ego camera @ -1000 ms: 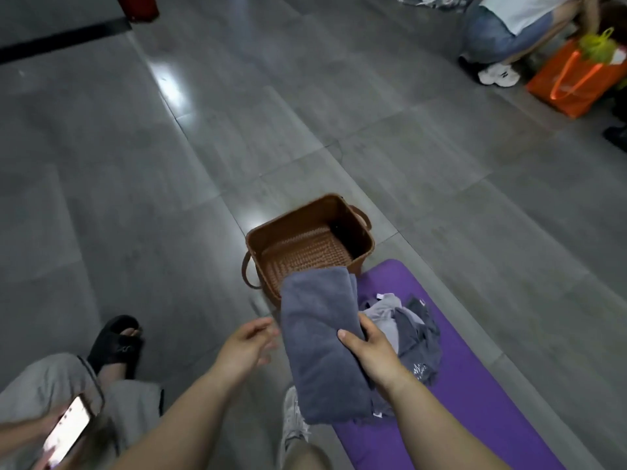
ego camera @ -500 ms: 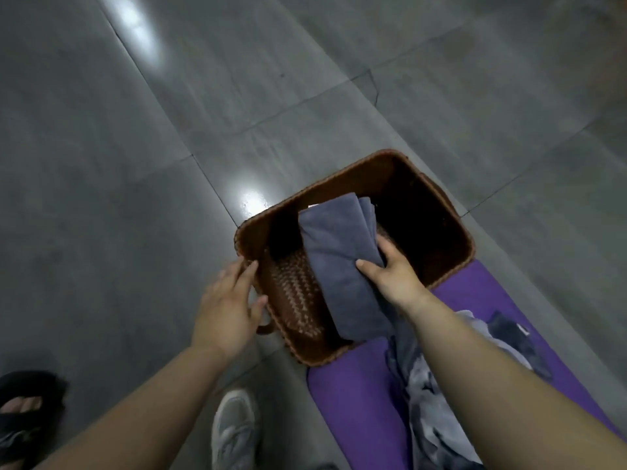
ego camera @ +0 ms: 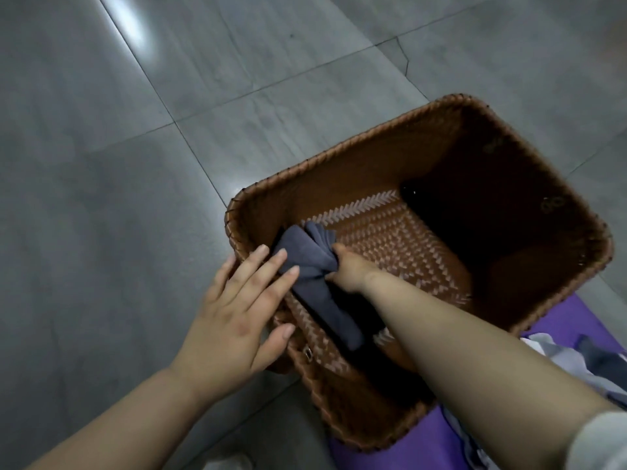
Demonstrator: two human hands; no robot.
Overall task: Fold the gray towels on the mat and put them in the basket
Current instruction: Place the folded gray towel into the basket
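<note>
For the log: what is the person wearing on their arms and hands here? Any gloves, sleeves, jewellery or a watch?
Nothing is worn on the left hand or the right hand: no gloves, rings, bracelets or watch show. Both forearms are uncovered. On the right arm, the edge of a light grey sleeve shows at the bottom right corner. No sleeve shows on the left arm within the frame.

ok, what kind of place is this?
Probably an indoor hall or lobby floor, not a workbench: large polished gray floor tiles with reflected light, a purple mat laid on them, and a woven brown basket beside it.
</note>
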